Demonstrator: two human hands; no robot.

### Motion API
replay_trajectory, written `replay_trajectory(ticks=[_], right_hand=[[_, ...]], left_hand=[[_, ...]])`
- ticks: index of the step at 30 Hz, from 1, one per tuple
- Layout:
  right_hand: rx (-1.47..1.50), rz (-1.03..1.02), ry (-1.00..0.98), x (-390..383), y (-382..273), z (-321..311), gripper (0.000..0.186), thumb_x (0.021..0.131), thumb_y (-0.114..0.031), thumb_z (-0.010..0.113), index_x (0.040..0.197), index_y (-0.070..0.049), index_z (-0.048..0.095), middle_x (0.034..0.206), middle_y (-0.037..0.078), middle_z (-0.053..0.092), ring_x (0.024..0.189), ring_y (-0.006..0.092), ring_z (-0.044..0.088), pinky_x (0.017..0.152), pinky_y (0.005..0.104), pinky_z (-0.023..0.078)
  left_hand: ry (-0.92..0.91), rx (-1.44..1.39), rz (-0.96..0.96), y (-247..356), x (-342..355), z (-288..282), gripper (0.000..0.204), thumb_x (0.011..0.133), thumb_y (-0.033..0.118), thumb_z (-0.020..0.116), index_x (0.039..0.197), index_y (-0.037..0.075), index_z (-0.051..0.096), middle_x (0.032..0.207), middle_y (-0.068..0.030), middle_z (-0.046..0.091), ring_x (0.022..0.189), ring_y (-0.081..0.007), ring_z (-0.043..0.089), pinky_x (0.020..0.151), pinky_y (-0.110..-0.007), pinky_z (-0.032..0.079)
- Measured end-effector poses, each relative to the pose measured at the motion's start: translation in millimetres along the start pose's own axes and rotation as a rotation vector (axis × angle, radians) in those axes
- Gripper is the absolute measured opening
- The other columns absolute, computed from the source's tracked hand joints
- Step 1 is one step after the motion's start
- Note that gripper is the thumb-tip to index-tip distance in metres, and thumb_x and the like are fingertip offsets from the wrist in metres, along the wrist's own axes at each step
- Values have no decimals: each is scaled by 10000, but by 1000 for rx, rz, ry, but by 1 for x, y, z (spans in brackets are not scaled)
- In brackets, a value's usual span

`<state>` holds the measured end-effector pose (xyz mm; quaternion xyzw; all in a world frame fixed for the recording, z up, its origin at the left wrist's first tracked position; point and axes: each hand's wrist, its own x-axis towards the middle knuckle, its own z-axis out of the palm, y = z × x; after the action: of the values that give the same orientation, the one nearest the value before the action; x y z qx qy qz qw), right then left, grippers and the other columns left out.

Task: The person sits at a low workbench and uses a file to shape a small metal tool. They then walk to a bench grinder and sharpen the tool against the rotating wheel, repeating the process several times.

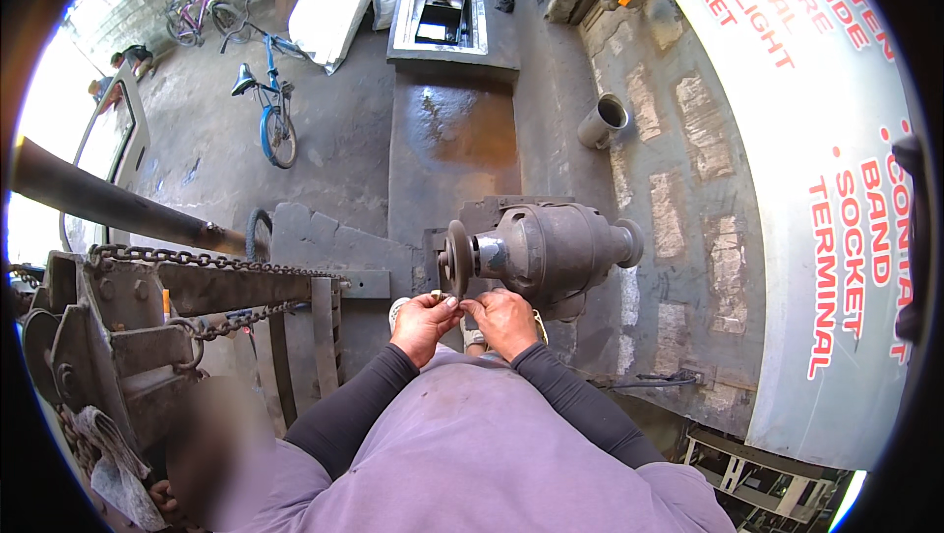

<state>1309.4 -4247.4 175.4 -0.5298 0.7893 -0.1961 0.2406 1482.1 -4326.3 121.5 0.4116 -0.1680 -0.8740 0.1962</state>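
My left hand [424, 325] and my right hand [506, 323] meet low in front of a bench grinder [551, 248]. Both are closed, fingertips pinched close together at the near edge of its left wheel [456, 256]. A small brassy bit shows by the left fingers, but what it belongs to is too small to name. Whatever lies between the right fingertips is hidden. The grinder has a grey rounded motor body and a second wheel [630, 243] on its right end. Whether the left wheel is turning cannot be told.
A steel frame [108, 307] with a chain [216, 266] stands at my left, a blurred person beside it. Ahead are a blue bicycle [272, 90], a metal basin [397, 41] and a short pipe [603, 122]. A lettered white panel [787, 238] fills the right.
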Motion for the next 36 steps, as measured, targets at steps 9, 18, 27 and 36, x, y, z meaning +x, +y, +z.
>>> replay_trajectory(ticks=[9, 18, 27, 36], right_hand=[[-33, 13, 3, 1, -4, -4, 326, 986, -371, 766, 962, -58, 855, 909, 170, 775, 886, 369, 740, 807, 487, 584], [-79, -126, 121, -12, 5, 9, 261, 973, -338, 786, 908, -87, 814, 863, 96, 729, 845, 327, 730, 727, 442, 589], [-118, -122, 123, -9, 3, 10, 301, 983, -367, 771, 895, -81, 807, 860, 104, 721, 838, 336, 721, 735, 455, 587], [-104, -85, 110, -8, 1, 9, 344, 1001, -404, 744, 882, -89, 813, 880, 104, 743, 863, 331, 732, 757, 457, 595]], left_hand=[[2, -5, -2, -1, 3, 1, 82, 1056, 77, 744, 1100, 18, 708, 1068, -73, 772, 950, -167, 759, 880, -288, 640], [8, 116, 5, 0, -8, -3, 126, 1042, 55, 751, 1141, -2, 696, 1088, -85, 762, 973, -191, 764, 906, -331, 652], [21, 91, 12, 1, -6, 1, 80, 1048, 63, 746, 1090, 5, 709, 1052, -76, 765, 947, -171, 755, 877, -305, 637], [24, 75, 1, 1, -6, 2, 119, 1051, 76, 745, 1117, -16, 708, 1060, -92, 767, 934, -185, 762, 892, -320, 642]])
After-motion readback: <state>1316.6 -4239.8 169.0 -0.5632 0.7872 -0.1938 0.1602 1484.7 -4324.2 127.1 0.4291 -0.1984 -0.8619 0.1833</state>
